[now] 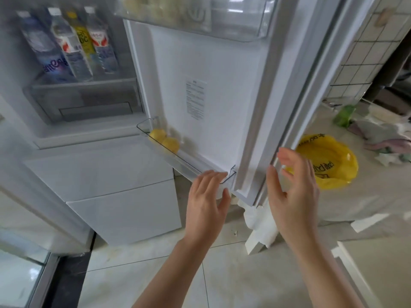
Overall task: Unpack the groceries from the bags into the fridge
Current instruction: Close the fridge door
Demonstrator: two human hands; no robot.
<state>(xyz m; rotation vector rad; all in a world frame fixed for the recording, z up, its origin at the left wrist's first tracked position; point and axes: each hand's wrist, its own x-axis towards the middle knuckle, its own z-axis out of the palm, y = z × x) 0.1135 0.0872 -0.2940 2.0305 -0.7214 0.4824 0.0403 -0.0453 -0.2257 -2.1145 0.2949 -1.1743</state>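
Note:
The fridge door (pixel 222 103) stands open in front of me. Its lowest clear door bin (pixel 178 163) holds two yellow lemons (pixel 164 138) at its far end. My left hand (pixel 205 201) rests with spread fingers on the near corner of that bin, holding nothing. My right hand (pixel 293 190) hovers open beside the door's outer edge, fingers apart and empty. Behind it, a yellow plastic bag (pixel 329 165) lies open on the floor. Several bottles (pixel 71 45) stand on a shelf inside the fridge.
A clear drawer (pixel 84 101) sits under the bottle shelf, with white freezer drawers (pixel 115 196) below. A white bag (pixel 260 223) lies under the door's corner. A green item (pixel 344 115) and crumpled bags (pixel 382 136) lie at the right. An upper door bin (pixel 200 16) holds pale items.

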